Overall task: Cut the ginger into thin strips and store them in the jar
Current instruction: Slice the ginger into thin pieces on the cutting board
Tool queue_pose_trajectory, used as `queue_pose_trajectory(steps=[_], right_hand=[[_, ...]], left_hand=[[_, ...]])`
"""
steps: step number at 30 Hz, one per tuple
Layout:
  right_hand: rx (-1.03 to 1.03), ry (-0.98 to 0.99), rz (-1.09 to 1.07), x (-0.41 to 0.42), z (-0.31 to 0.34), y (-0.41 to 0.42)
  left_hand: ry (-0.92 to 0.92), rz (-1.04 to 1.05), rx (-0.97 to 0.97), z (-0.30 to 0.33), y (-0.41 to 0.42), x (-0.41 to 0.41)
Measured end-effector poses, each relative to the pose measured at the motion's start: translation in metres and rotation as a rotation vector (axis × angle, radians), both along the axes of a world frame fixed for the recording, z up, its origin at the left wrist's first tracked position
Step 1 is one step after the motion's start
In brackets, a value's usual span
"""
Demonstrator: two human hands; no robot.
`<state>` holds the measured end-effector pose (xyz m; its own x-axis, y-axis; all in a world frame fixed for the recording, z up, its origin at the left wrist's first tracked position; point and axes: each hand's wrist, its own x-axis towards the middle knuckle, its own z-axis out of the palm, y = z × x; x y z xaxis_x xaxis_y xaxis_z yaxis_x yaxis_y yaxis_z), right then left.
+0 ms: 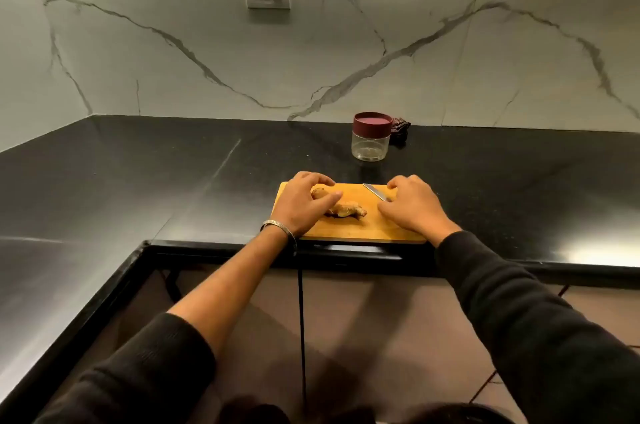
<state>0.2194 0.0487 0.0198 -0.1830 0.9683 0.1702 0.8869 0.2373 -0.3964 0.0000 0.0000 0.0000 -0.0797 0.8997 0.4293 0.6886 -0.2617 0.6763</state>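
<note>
Two hands over a ginger root and knife on a wooden cutting board.

The left hand, a metal bangle at its wrist, curls its fingers over the far-left end of the ginger root, whose long axis runs from far-left to near-right on the cutting board. The right hand covers the handle of a knife, blade pointing far-left; whether it grips is unclear. Beyond the board a clear jar stands with its maroon lid on. No readable writing.
</note>
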Motion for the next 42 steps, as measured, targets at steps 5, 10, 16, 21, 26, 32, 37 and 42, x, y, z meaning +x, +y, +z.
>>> queue_pose_trajectory(steps=[5, 10, 16, 21, 26, 32, 37, 42], right_hand=[[0.041, -0.130, 0.007, 0.008, -0.004, -0.006], [0.340, -0.088, -0.003, 0.006, -0.026, -0.016], [0.403, 0.039, 0.010, 0.005, -0.030, -0.021], [0.425, 0.107, 0.055, 0.003, -0.028, -0.034], [0.417, 0.039, 0.084, 0.002, -0.026, -0.039], [0.414, 0.053, 0.152, 0.004, -0.024, -0.041], [0.447, 0.017, 0.170, 0.004, -0.023, -0.047], [0.441, 0.001, 0.159, 0.001, -0.019, -0.050]], left_hand=[[0.071, -0.208, -0.113, 0.004, -0.003, -0.001], [0.086, -0.211, -0.090, 0.002, -0.005, 0.001], [0.301, -0.062, 0.083, -0.002, -0.008, 0.008], [0.275, 0.070, 0.020, 0.003, -0.006, 0.010], [0.317, -0.027, -0.182, 0.022, 0.000, 0.004], [0.184, -0.215, -0.213, 0.036, 0.015, -0.013], [-0.135, -0.170, -0.136, 0.021, 0.014, -0.004], [-0.271, -0.130, -0.034, 0.011, 0.009, 0.007]])
